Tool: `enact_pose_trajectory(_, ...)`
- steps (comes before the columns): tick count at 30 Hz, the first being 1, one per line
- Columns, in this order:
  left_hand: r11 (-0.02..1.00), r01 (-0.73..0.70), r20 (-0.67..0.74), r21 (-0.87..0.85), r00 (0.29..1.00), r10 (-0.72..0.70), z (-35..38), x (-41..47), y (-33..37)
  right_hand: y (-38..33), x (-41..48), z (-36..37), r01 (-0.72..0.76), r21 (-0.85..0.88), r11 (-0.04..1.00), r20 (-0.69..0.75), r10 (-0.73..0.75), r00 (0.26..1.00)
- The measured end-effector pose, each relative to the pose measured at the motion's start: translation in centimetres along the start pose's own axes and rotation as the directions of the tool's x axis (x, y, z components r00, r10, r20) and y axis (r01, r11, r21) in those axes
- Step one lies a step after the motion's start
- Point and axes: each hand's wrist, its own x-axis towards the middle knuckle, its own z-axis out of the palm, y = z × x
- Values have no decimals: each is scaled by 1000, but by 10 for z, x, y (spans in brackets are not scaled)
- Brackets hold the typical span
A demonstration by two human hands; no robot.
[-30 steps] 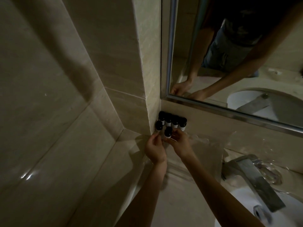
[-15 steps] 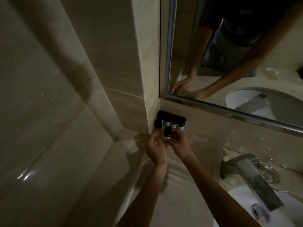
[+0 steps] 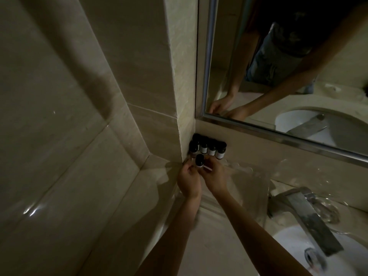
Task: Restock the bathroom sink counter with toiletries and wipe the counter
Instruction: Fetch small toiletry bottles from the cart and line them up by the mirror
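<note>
Several small toiletry bottles (image 3: 208, 148) with black caps and white labels stand in a row against the back wall, in the far left corner of the beige counter (image 3: 215, 244). One more black-capped bottle (image 3: 199, 160) stands just in front of the row. My left hand (image 3: 188, 181) and my right hand (image 3: 214, 177) meet around this front bottle, fingertips on its lower part. The bottle's base is hidden by my fingers. It is dim, so the grip is hard to make out.
A chrome faucet (image 3: 304, 220) reaches over the white sink basin (image 3: 294, 244) at the lower right. A framed mirror (image 3: 278, 80) hangs above the counter. A tiled wall column (image 3: 179, 76) borders the bottles on the left.
The view has shifted slightly. Both hands stay at the front bottle, with my fingers a little lower around it and the bottle a touch further from the row.
</note>
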Motion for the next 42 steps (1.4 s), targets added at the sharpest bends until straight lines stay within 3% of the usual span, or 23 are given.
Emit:
enact_pose_trajectory(11,964,123,37,-235,992,-117,-26,-39,-23,-3,-26,3,-9,8,1000,-189,10,982)
enact_pose_trajectory(19,978,65,51,-197,997,-56,-20,-31,-13,-8,-22,20,-51,94,994,-207,69,976)
enact_pose_trajectory(25,993,9,59,-114,998,-3,-11,-21,-12,-11,-7,21,-54,53,997,-214,64,975)
enact_pose_trajectory(31,976,-6,-74,-216,997,-10,-8,-21,-11,-3,-2,16,-32,72,997,-151,43,988)
enact_pose_trajectory(36,989,-32,-169,-148,986,7,-10,-20,-14,-2,-1,17,-12,28,1000,-134,16,991)
enact_pose_trajectory(42,986,-5,-89,-167,996,-10,-7,-16,-13,1,4,16,-23,10,1000,-134,24,991)
